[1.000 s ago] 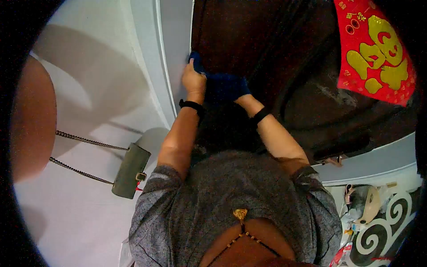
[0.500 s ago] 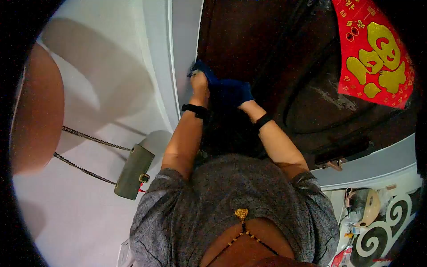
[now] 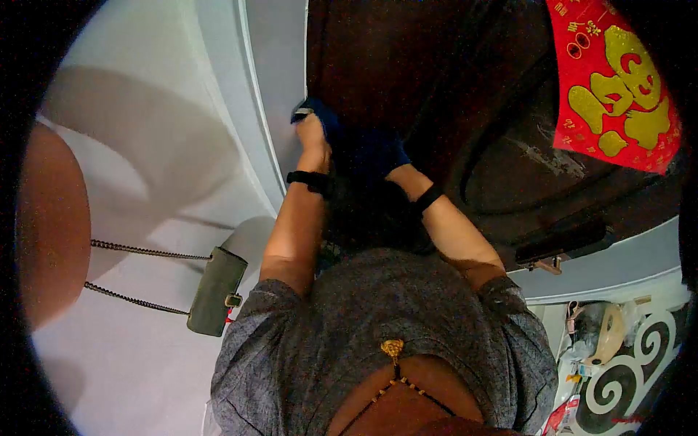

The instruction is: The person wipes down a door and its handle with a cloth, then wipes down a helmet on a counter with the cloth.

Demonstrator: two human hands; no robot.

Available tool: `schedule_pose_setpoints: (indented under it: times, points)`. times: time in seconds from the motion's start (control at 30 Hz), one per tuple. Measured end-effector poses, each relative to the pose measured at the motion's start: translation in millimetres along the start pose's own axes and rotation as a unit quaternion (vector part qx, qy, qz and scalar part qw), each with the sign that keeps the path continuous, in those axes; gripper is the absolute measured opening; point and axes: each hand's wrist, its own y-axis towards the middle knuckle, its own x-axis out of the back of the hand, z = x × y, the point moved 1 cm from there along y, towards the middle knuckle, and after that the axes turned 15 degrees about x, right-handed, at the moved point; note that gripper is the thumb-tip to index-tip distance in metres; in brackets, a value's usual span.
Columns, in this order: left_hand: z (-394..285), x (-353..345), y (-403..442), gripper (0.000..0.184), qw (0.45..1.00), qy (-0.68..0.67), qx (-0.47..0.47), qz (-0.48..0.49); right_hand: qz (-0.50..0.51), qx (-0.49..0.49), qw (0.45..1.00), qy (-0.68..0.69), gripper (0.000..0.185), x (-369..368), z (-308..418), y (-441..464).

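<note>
A dark blue cloth (image 3: 326, 118) lies against the left edge of the dark brown door (image 3: 407, 65), beside the pale grey frame. My left hand (image 3: 311, 132) is closed on the cloth at that edge, its fingertips partly covered. To the right, my right hand (image 3: 398, 171) reaches to the blue fabric as well, and its fingers are hidden by the fabric and shadow. Each wrist carries a black band. Between my forearms the area is very dark, so details there are lost.
At the left, a green-grey bag (image 3: 217, 291) with chain straps hangs against the white wall. A red paper decoration (image 3: 618, 94) with gold characters is on the door. Lower on the door is a handle (image 3: 545, 263). At the lower right, assorted items (image 3: 600, 338) lie beside a black-and-white scroll pattern.
My view has shifted slightly, and the door frame now appears further left. My left hand and the cloth also appear a little further left, still at the door's edge.
</note>
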Motion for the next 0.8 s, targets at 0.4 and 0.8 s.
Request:
schedule_pose_setpoints:
  times: [0.4, 0.8]
  points:
    - [3, 3, 7, 0.027, 0.993, -0.080, 0.089, -0.006, 0.132, -0.060, 0.988, 0.043, 0.031, 8, 7, 3]
    - [-21, -25, -38, 0.041, 0.991, 0.009, -0.022, 0.129, 0.066, -0.116, 0.991, -0.010, 0.025, 65, 4, 9]
